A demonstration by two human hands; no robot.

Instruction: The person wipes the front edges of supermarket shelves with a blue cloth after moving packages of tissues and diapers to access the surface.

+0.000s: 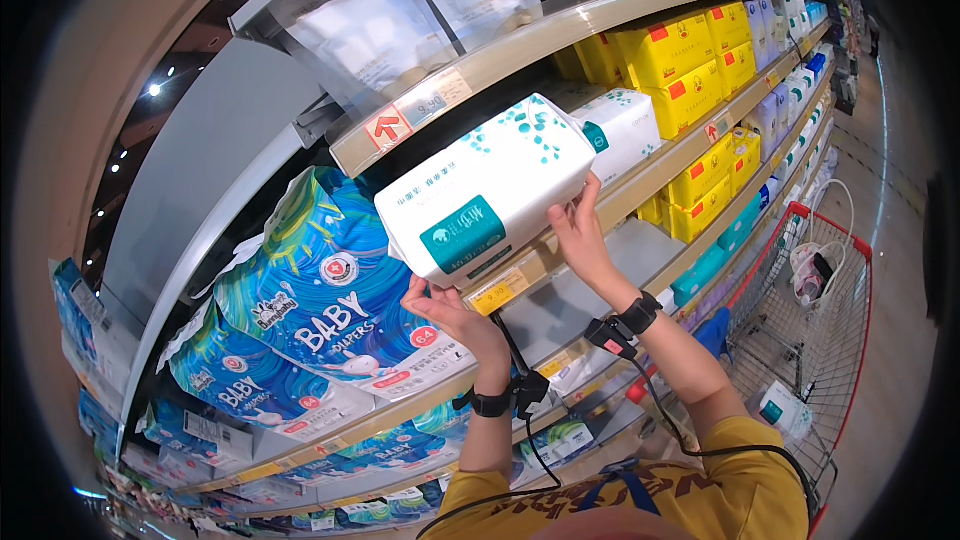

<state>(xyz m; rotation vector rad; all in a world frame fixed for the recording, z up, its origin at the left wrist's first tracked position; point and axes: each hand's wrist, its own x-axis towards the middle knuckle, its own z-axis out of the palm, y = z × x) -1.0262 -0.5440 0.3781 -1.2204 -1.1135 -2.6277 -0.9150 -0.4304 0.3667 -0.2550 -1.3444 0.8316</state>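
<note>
A long white soft pack of cotton tissues (480,172), printed with green leaves and a teal label, is tilted in front of a shelf. My left hand (457,315) supports its near lower corner with fingers and thumb. At the other end, my right hand (583,236) grips the lower right corner, its fingertips partly hidden behind the pack. Just behind that end stands a similar white pack (626,124) on the shelf. Both wrists wear black straps with small cabled devices.
Blue baby diaper packs (337,292) fill the shelf at left. Yellow tissue packs (675,52) are stacked at right. White bags (375,37) sit on the upper shelf. A red-rimmed wire shopping cart (855,360) stands at my right, holding a white pack (784,412) and a bag (811,270).
</note>
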